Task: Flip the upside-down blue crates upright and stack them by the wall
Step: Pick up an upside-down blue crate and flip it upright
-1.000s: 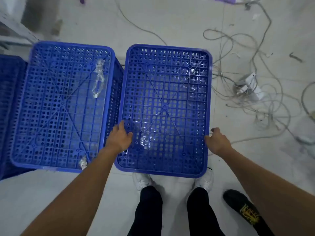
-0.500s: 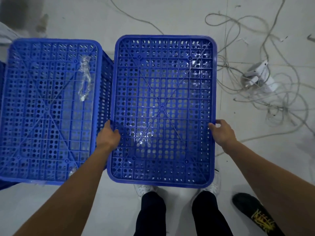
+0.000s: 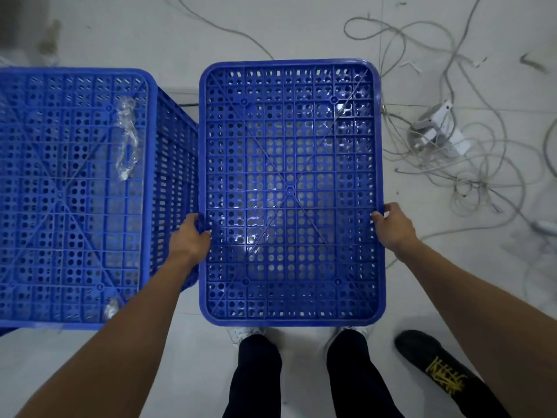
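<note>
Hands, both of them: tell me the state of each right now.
Left hand: grips the left rim of the upside-down blue crate.
Right hand: grips the same crate's right rim.

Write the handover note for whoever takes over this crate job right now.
Left-hand grip: fingers curled round the left long edge of the near blue crate.
Right-hand grip: holds its right long edge.
Things: that crate is bottom up, in front of the person. A second blue crate sits beside it on the left, also bottom up, with scraps of clear plastic on it.
Done: no upright crate in view; the wall stack is out of view.
Left: flip the held crate, carry it to the wall, then the second. Mind the loose cables to the right.
</note>
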The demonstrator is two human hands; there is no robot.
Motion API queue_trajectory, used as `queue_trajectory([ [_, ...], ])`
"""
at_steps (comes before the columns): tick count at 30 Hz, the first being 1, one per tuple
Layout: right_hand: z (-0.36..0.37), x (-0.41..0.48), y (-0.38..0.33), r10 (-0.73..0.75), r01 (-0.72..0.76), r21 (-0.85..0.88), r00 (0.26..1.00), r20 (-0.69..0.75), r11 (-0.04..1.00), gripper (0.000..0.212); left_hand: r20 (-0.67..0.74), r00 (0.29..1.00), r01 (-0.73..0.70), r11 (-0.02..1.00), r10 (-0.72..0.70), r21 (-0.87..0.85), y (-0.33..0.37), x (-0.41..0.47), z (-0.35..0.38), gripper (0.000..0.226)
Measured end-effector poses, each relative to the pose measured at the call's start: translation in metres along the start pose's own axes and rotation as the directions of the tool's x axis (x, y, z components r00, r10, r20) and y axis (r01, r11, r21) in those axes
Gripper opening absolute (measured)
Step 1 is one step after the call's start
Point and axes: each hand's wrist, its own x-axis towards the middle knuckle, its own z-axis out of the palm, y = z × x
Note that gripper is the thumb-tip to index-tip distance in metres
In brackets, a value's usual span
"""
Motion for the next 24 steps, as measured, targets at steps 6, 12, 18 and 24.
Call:
queue_trajectory([
  [6,-0.032,0.017,0.036,0.012,-0.014,-0.044,0.999,-0.052,0.999,0.037,0.029,0.996,-0.086,0.996,0.087,-0.032,0.025,-0.017,0.031,0.047],
  [12,-0.059,0.030,0.072,0.035,-0.035,-0.007,0.997,-0.066,0.999,0.039,0.049,0.985,-0.159,0.984,0.163,-0.074,0.051,-0.036,0.058,0.043],
  [18,-0.073,0.037,0.097,0.050,-0.049,0.036,0.998,-0.030,0.998,0.040,0.061,0.982,-0.177,0.983,0.179,-0.042,0.070,-0.053,0.074,0.051],
  [24,-0.075,0.032,0.100,0.044,-0.043,0.054,0.999,-0.012,0.998,0.041,0.142,0.980,-0.129,0.990,0.136,-0.060,0.078,-0.065,0.075,0.055],
])
